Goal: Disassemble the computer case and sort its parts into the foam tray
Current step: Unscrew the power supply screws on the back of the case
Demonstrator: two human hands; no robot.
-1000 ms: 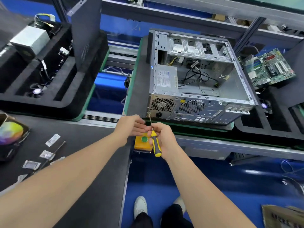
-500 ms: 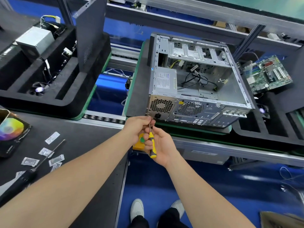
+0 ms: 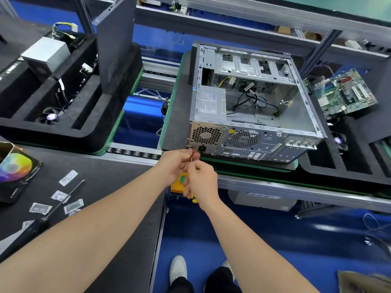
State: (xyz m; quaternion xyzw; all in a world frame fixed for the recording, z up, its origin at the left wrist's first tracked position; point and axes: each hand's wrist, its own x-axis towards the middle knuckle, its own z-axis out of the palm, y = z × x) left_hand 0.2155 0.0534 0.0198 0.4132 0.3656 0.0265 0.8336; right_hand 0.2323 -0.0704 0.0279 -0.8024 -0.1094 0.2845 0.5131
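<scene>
Screwdriver (image 3: pixel 191 161) at the case's (image 3: pixel 296 115) rear corner
The right hand (image 3: pixel 203 180) grips its handle, the left hand (image 3: pixel 177 163) pinches the shaft. The grey case lies open-sided on a pallet (image 3: pixel 175 115), power supply (image 3: pixel 209 104) and cables (image 3: pixel 249 100) inside.

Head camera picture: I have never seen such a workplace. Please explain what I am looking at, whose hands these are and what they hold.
There is no robot here. A person wears the camera on the head, so you look down at their own arms. The right hand grips a screwdriver by its yellow handle; the left hand pinches its metal shaft, with the tip at a screw on the rear corner of the open computer case. A power supply sits inside the case. Black foam trays stand on both sides: the left tray holds a grey metal box and a fan; a green circuit board rests on the right tray. Small packets lie on the dark bench.
</scene>
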